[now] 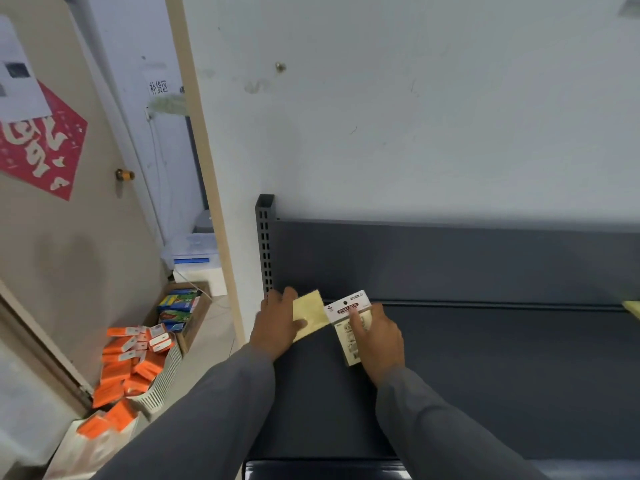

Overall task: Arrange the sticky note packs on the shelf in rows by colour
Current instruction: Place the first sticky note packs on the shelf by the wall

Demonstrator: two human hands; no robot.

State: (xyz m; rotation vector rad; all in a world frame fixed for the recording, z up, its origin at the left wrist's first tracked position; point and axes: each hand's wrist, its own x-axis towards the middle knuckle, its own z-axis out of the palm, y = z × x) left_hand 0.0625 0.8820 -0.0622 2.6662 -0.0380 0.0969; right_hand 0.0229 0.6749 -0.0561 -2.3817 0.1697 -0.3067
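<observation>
Left hand [277, 323]: fingers pinching a bare yellow pack [310, 315] at the shelf's [485, 375] back left corner.
Right hand [379, 337]: fingers pinching a labelled pack [349, 320] just beside it.
Handling: probably light, stiff, slick wrapper — best held by the edges.

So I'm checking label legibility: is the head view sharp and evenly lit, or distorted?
Head view: soft, even light without glare; wide-angle bending leans the door frame; the pack header in the right hand reads "STICKY NOTE", smaller print blurs; orange packs at the edge look soft.
</observation>
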